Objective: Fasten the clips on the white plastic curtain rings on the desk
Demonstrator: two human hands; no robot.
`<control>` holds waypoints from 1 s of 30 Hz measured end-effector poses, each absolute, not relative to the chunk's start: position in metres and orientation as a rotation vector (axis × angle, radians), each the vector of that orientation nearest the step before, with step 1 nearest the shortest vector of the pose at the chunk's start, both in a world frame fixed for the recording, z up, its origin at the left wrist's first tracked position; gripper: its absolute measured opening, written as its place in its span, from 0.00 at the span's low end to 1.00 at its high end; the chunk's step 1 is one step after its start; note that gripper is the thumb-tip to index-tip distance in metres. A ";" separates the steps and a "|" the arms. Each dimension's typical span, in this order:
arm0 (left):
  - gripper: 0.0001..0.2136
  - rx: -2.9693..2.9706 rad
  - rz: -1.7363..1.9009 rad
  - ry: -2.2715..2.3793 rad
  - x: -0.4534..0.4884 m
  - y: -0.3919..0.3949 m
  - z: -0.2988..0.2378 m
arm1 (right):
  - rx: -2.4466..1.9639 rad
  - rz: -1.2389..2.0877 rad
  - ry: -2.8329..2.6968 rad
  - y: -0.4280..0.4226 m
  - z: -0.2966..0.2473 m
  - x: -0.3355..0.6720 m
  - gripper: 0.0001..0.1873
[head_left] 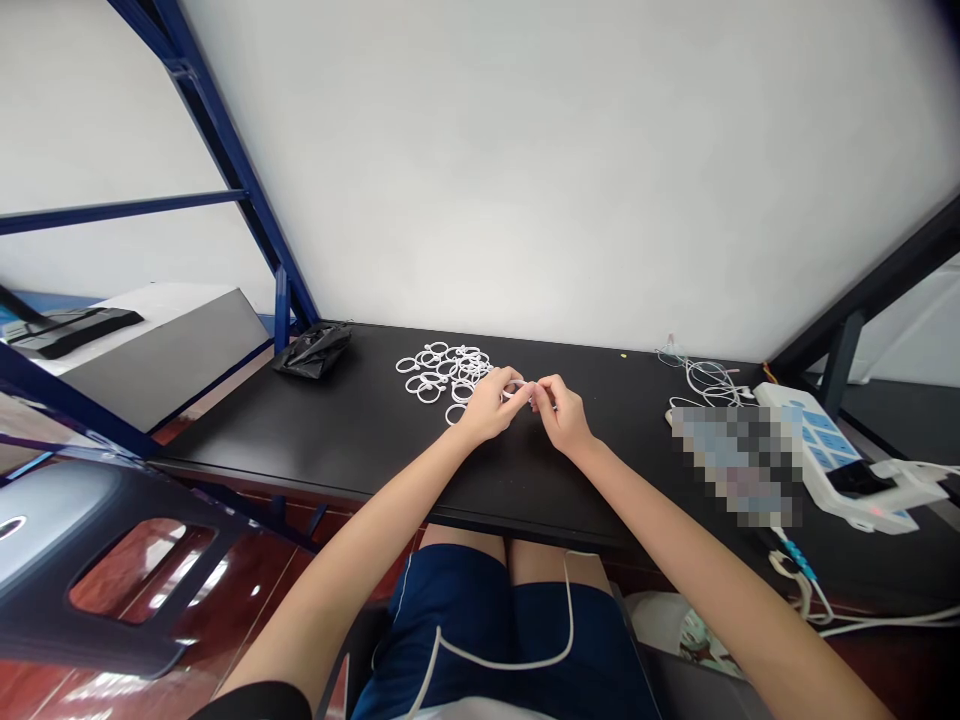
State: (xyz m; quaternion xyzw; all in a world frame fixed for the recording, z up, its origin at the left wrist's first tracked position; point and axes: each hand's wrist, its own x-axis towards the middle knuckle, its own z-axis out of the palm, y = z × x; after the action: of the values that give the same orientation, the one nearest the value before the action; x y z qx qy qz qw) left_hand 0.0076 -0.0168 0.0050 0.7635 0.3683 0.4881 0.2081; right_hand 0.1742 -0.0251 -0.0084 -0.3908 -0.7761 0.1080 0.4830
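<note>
A heap of several white plastic rings [442, 370] lies on the black table [360, 430] just beyond my hands. My left hand [491, 405] is closed in a pinch on a white ring [514, 389] held above the table. My right hand [562, 412] meets it from the right, fingers pinched on the same ring or a small part of it. The fingertips of both hands touch at the middle.
A crumpled black bag [313, 350] lies at the table's back left. White cables [709, 380] and a white-and-blue power strip [832, 455] sit at the right. A blue metal frame [225, 150] rises at left. A dark plastic stool [105, 560] stands at lower left.
</note>
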 end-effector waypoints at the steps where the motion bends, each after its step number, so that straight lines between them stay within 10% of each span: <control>1: 0.13 2.081 1.352 1.023 0.008 -0.017 0.006 | -0.951 0.292 -1.903 -0.025 -0.009 0.175 0.12; 30: 0.15 1.803 1.136 0.897 0.010 -0.012 0.005 | -0.974 0.363 -1.875 -0.031 -0.013 0.172 0.16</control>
State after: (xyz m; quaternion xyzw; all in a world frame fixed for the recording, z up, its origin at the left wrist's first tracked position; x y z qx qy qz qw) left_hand 0.0102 -0.0124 0.0047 0.7138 0.3549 0.4495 0.4030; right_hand 0.1717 -0.0314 -0.0125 -0.3989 -0.7681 0.1488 0.4782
